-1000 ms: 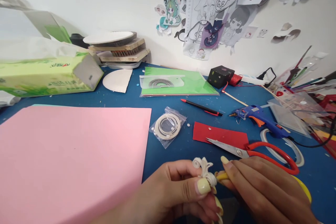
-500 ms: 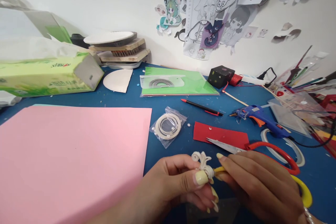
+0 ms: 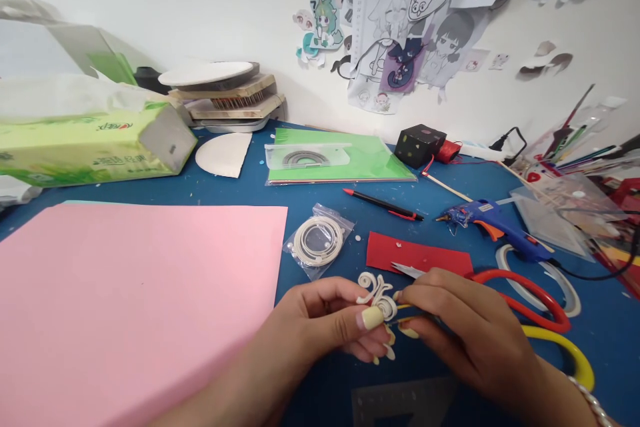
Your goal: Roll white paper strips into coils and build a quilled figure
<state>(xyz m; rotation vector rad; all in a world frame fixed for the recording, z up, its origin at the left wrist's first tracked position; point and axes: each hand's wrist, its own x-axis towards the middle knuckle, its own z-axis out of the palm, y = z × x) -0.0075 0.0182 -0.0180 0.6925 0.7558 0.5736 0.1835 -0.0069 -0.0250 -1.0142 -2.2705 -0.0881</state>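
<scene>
My left hand (image 3: pixel 335 320) pinches a small white piece of coiled paper strips (image 3: pixel 385 307) between thumb and fingers. Curled ends of the strips stand up above the thumb. My right hand (image 3: pixel 465 327) grips slim yellow tweezers (image 3: pixel 403 307), whose tips reach the coil's right side; most of their length is hidden in the hand. Behind the right hand lie scissors (image 3: pixel 555 300) with one red and one yellow handle, partly covered by it. Their blade rests on a red paper strip (image 3: pixel 420 255).
Pink paper (image 3: pixel 150 280) covers the left. A bag of white paper strips (image 3: pixel 319 241), a pen (image 3: pixel 383 205) and a blue glue gun (image 3: pixel 495 220) lie beyond my hands. A clear triangle ruler (image 3: pixel 367 403) is near the front edge. Green folder (image 3: pixel 375 160) and tissue pack (image 3: pixel 100 147) sit behind.
Both hands have moved slightly up, and to the left, with the white coiled piece. It has turned so its spiral face shows more. The clear ruler is more exposed.
</scene>
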